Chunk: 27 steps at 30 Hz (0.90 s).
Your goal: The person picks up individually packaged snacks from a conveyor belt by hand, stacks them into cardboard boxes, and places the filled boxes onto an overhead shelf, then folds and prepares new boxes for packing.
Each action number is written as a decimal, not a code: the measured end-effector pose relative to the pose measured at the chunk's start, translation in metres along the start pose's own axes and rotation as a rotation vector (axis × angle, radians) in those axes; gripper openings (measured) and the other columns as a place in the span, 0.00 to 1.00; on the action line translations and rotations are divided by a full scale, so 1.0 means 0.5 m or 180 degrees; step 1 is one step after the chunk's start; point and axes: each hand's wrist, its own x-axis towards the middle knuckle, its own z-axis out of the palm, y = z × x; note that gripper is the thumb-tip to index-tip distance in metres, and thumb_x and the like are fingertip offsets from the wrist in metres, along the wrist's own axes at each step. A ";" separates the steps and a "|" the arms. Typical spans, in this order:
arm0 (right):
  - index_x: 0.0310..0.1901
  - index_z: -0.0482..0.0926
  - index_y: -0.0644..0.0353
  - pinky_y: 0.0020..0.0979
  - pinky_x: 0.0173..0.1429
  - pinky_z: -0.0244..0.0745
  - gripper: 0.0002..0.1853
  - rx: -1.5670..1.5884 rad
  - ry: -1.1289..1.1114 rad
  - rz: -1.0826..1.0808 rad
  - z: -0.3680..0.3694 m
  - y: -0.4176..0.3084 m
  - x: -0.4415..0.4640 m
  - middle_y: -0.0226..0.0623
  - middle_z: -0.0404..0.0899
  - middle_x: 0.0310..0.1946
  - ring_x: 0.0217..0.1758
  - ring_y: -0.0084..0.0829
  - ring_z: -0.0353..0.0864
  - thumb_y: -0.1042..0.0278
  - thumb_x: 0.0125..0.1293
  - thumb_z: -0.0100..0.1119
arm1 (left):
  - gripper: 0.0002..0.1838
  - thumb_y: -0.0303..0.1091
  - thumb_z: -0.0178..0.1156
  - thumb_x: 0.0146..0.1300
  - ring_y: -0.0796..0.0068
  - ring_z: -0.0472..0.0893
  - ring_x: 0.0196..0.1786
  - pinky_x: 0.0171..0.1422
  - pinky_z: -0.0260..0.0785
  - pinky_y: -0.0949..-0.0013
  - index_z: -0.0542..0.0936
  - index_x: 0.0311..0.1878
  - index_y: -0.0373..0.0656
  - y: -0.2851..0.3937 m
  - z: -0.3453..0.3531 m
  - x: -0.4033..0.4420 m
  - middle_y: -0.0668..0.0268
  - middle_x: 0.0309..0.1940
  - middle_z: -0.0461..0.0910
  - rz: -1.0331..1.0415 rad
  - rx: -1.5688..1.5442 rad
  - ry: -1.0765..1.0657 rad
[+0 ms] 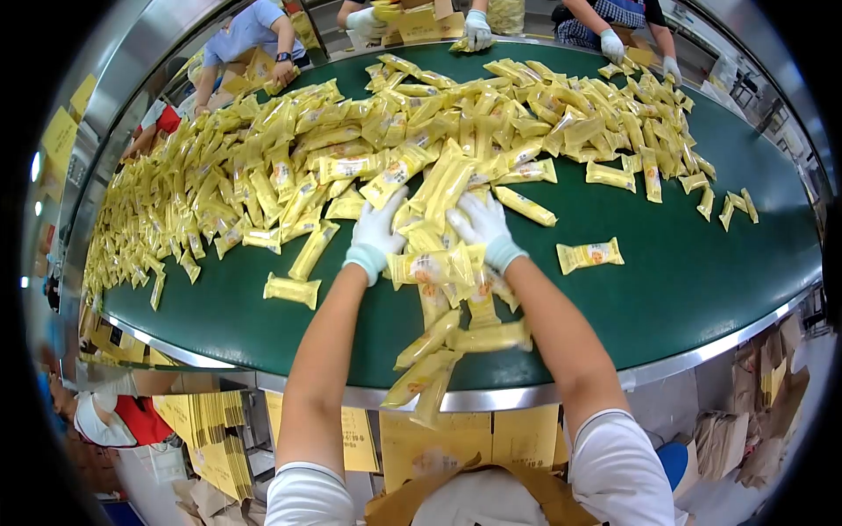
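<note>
My left hand (377, 232), in a white glove with a pale green cuff, presses its stretched fingers against the near side of a heap of yellow wrapped packets (351, 131). On the other side of a cluster of packets (430, 267), my right hand (481, 228), gloved alike, has its fingers spread and touching the wrappers. Between and in front of my forearms, more packets (425, 373) lie across the green belt (684, 272), some over its metal edge (526, 396). Parts of my fingertips are hidden among the packets.
Single packets lie apart at the right (589, 255) and left (292, 290). Yellow cartons (438, 447) stand below the front edge, with folded cartons (202, 430) to the left. Brown paper bags (724, 443) are at the right. Co-workers' gloved hands (477, 31) are along the far side.
</note>
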 end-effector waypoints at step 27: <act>0.61 0.74 0.66 0.42 0.73 0.65 0.24 0.0861 0.1030 0.1186 -0.216 -0.205 -0.670 0.53 0.74 0.59 0.64 0.49 0.73 0.71 0.64 0.64 | 0.31 0.47 0.69 0.59 0.51 0.71 0.69 0.75 0.57 0.40 0.78 0.65 0.49 0.269 -0.088 -0.540 0.57 0.65 0.75 0.0756 -0.0016 0.0715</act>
